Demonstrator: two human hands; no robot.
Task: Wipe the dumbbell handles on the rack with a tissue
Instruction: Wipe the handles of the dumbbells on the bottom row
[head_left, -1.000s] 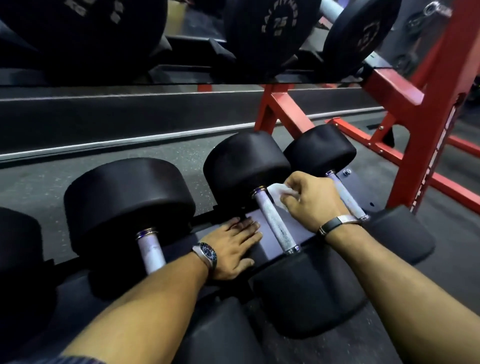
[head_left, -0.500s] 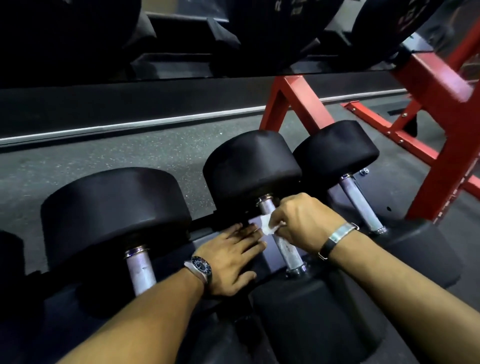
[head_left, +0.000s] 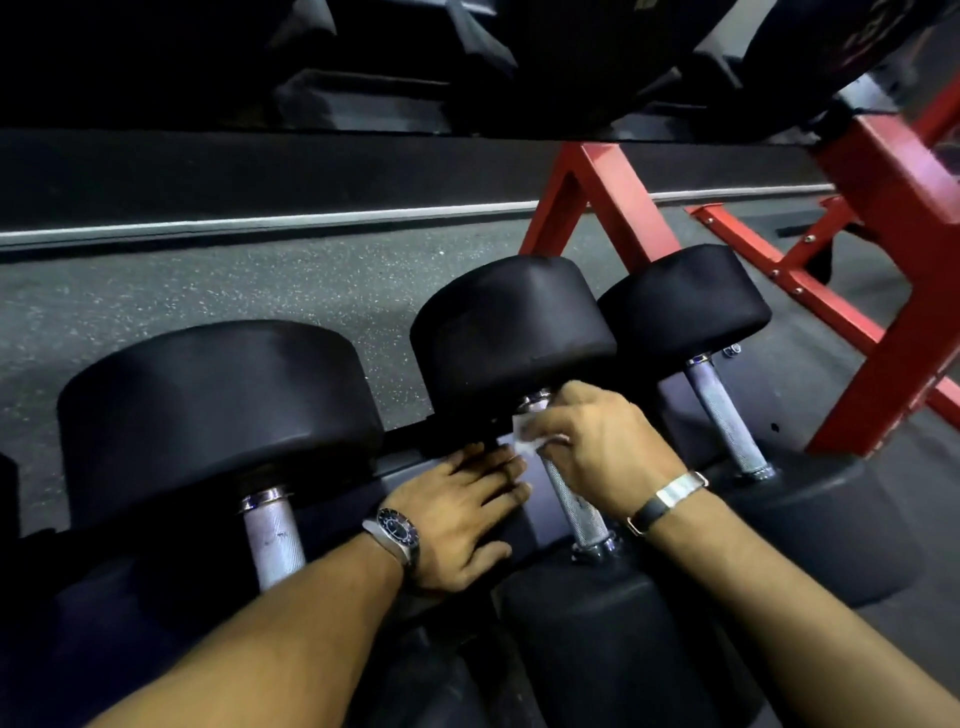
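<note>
My right hand (head_left: 597, 447) is curled round the tissue (head_left: 524, 441), pinching it against the far end of the middle dumbbell's handle (head_left: 574, 499) to rub it, while my left hand (head_left: 457, 514) lies flat on the rack (head_left: 540, 499) just beside, probably for balance.

Single head view, looking forward-down, close over lower rack (head_left: 878, 218) shelf.

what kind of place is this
Most likely a gym's free-weights area: black rubber-headed dumbbells lie in a row on a rack with a red steel frame, over speckled rubber flooring.
</note>
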